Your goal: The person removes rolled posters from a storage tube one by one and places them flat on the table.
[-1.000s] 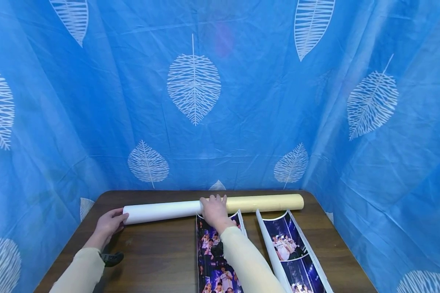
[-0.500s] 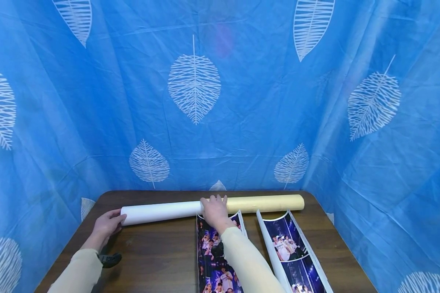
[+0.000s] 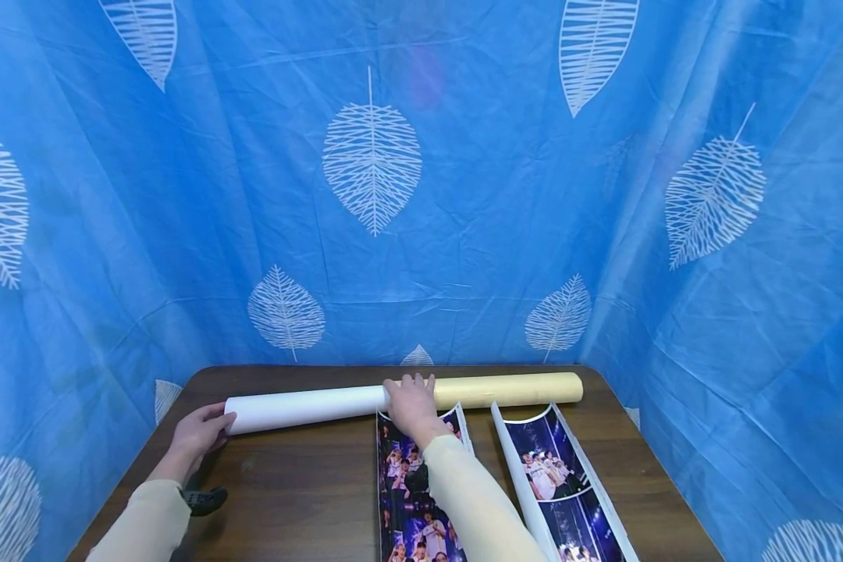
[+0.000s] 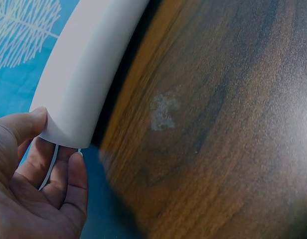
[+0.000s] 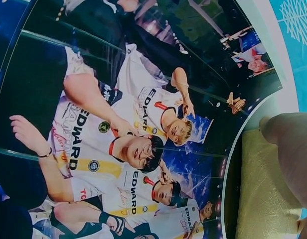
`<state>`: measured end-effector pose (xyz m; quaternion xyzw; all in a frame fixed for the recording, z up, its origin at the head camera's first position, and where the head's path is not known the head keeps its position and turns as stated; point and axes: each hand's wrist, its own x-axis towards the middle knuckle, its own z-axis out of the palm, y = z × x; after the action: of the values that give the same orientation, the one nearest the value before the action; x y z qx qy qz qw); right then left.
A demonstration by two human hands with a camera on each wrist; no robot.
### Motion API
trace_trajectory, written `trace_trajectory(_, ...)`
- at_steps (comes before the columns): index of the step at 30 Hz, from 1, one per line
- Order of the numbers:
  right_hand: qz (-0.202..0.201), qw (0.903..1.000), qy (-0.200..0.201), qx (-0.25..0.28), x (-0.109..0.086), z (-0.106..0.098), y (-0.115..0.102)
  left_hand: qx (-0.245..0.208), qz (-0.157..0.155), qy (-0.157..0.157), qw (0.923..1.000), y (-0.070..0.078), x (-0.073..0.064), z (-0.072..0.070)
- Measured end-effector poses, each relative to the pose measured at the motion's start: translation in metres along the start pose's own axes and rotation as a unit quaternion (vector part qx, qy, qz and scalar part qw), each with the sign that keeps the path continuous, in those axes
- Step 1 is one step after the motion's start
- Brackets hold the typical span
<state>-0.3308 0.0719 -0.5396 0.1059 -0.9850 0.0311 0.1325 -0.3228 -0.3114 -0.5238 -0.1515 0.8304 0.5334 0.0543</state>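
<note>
A long white paper roll lies across the back of the table, its right part inside a pale yellow tube. With thumb and fingers, my left hand pinches the roll's left end; in the left wrist view the thumb lies outside the white roll and fingers reach under its rim. My right hand grips the tube's left end where the white roll comes out. The right wrist view shows part of that hand against the yellow tube. Its fingers' far side is hidden.
Two curled photo posters lie in front of the tube: one poster under my right forearm, another poster further right with raised white edges. A blue leaf-patterned curtain surrounds the dark wooden table at the back and sides.
My left hand has moved slightly left, taking the white roll's end along, so a bit more of the roll shows. My right hand and the yellow tube have stayed in place.
</note>
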Motion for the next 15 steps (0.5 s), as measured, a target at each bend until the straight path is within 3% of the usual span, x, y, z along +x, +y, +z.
trace_trajectory(15,-0.001,1.0,0.001,0.0,0.0,0.0025,0.0006,-0.006,-0.001,0.003,1.0,-0.0081,0.0023,-0.0059)
